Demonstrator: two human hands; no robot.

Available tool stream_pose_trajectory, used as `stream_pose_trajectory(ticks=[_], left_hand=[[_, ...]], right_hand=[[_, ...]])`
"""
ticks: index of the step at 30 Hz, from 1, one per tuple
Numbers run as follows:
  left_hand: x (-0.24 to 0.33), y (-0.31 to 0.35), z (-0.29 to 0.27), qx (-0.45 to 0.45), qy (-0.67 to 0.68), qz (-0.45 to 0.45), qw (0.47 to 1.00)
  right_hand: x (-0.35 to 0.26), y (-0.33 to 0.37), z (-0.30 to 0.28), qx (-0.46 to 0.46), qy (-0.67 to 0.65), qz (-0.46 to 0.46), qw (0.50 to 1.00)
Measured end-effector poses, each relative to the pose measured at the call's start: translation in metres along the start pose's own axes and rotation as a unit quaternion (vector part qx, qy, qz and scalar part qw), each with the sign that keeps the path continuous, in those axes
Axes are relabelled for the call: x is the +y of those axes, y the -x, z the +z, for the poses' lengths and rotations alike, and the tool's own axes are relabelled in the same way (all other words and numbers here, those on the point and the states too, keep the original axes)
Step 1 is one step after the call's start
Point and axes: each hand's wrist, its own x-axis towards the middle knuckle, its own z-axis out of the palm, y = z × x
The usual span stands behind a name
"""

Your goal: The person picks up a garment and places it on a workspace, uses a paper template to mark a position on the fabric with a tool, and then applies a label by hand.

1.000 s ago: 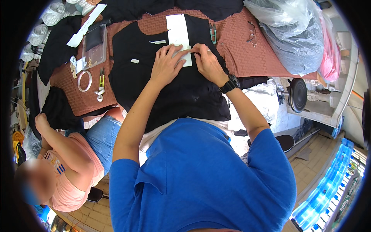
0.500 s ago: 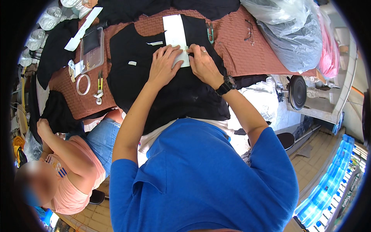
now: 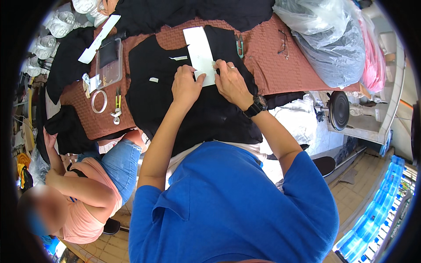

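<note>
A long white card strip [image 3: 201,50] lies on a spread piece of black fabric [image 3: 151,103] in front of me. My left hand [image 3: 186,85] is at the strip's left edge, its fingers bent and thumb over the near part, gripping it. At the right edge, my right hand [image 3: 231,82] pinches with thumb and index finger near a small pale tab [image 3: 215,65]; the fingertips are partly hidden. Left of the strip, two small white paper pieces rest on the fabric. Green-handled thread snips [image 3: 239,46] lie by the fabric's far right edge.
On the brown cloth-covered table [image 3: 272,65] are eyeglasses [image 3: 285,44], a clear plastic box [image 3: 115,72], a white ring [image 3: 99,101] and yellow snips [image 3: 118,101]. Stuffed plastic bags [image 3: 326,48] stand far right. A co-worker in a peach top [image 3: 90,219] sits at left.
My left hand has gone from lying flat on the card strip to bent fingers at its left edge. The strip appears slightly tilted now. The co-worker's arms have shifted.
</note>
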Motion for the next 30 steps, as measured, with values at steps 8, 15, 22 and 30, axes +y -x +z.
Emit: stream_pose_trajectory(ticks=[8,15,22,30], left_hand=[[0.009,-0.015,-0.039,0.061,0.125,0.014,0.99],[0.042,-0.061,-0.091,0.153,-0.064,0.219,0.961],[0.008,-0.175,-0.061,0.204,-0.162,0.328,0.908],[0.016,-0.124,-0.033,0.174,0.002,0.353,0.919]], right_hand=[[-0.003,-0.001,-0.002,0.01,-0.014,-0.002,1.0],[-0.008,-0.003,-0.004,0.032,0.013,-0.017,0.999],[-0.009,-0.003,-0.006,0.015,0.029,-0.026,0.999],[-0.014,-0.004,-0.007,0.0,0.056,-0.02,0.998]])
